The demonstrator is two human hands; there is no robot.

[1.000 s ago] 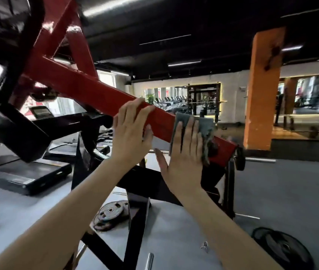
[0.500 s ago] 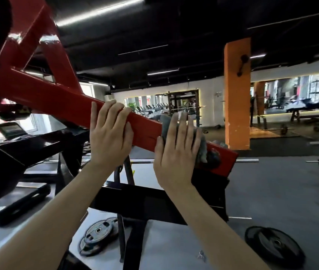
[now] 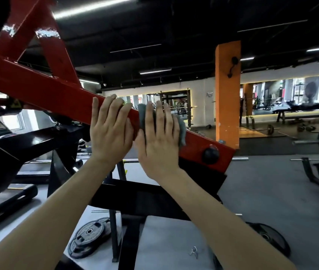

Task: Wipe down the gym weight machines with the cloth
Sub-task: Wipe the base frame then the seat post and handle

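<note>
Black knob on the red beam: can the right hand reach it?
Probably yes: the right hand presses the cloth on the red beam beside the black knob, only bare beam between.

Orange pillar (image 3: 227,98) stands mid-room, black fixture (image 3: 233,64) on its face. Stacked weight plates (image 3: 88,236) lie on the floor (image 3: 271,182) lower left, another black plate (image 3: 271,239) lower right, small metal clip (image 3: 193,251) btwn them.
</note>
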